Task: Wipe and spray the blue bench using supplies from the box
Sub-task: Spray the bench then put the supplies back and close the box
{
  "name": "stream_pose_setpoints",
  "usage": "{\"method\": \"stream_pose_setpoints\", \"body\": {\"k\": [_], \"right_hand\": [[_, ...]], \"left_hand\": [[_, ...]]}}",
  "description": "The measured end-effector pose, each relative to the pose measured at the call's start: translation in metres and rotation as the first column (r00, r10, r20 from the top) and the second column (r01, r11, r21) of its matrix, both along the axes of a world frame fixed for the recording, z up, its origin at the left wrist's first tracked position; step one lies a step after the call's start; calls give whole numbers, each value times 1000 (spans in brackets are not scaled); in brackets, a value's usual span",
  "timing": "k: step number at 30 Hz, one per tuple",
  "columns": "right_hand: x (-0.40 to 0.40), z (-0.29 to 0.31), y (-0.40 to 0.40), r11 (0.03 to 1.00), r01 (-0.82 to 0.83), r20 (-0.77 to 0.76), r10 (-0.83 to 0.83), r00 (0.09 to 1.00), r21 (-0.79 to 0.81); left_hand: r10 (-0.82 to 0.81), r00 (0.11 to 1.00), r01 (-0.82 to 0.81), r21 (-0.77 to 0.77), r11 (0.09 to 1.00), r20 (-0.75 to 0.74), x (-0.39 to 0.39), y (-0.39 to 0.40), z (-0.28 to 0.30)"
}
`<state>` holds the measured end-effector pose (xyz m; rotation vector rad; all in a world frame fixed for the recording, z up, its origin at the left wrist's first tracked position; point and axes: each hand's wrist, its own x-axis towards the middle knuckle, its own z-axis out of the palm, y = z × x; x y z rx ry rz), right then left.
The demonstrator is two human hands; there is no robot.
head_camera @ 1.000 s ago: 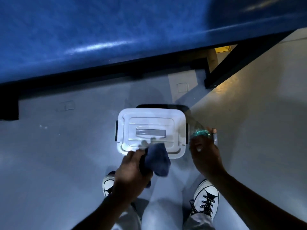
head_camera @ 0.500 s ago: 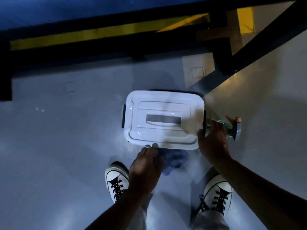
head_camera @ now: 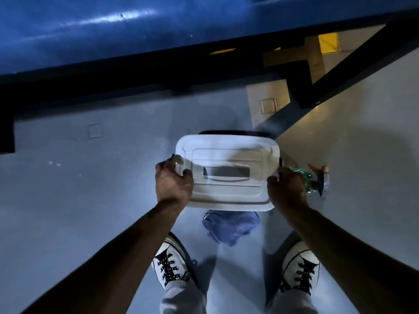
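A white plastic box with a lid (head_camera: 226,152) sits on the grey floor in front of me. My left hand (head_camera: 173,182) grips its left end, thumb on the lid. My right hand (head_camera: 286,189) grips its right end. A crumpled blue cloth (head_camera: 230,225) lies on the floor just below the box, between my feet. A clear green-tinted spray bottle (head_camera: 314,180) lies on the floor right of the box, partly hidden behind my right hand. The blue bench (head_camera: 113,26) spans the top of the view.
The bench's black frame (head_camera: 136,73) and a slanted black leg (head_camera: 353,64) run across the upper part. My two white sneakers (head_camera: 171,266) stand at the bottom. Grey floor (head_camera: 68,200) stretches to the left and right of the box.
My left hand let go of the blue cloth, which now lies on the floor. My right hand released the spray bottle beside the box. Both hands moved onto the box's ends.
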<state>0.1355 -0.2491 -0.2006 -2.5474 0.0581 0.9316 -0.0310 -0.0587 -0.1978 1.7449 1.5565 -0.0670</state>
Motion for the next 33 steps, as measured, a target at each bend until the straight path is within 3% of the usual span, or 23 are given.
{"method": "stream_pose_setpoints", "body": {"k": [7, 15, 23, 27, 33], "right_hand": [[1, 10, 0, 999, 47, -54, -47, 997, 0], [-10, 53, -45, 997, 37, -7, -37, 999, 67], [-55, 67, -169, 984, 106, -106, -121, 987, -143], [-47, 39, -229, 980, 134, -67, -145, 987, -146], [7, -22, -288, 962, 226, 56, -220, 974, -155]], "left_hand": [[163, 987, -159, -136, 978, 18, 12, 2, 20], [57, 998, -54, -111, 992, 21, -12, -27, 61], [-35, 999, 33, -247, 968, -5, -36, -126, 85], [-141, 988, 153, -278, 948, 63, -21, -182, 55], [-140, 985, 166, -332, 929, 101, 14, -258, -34]]}}
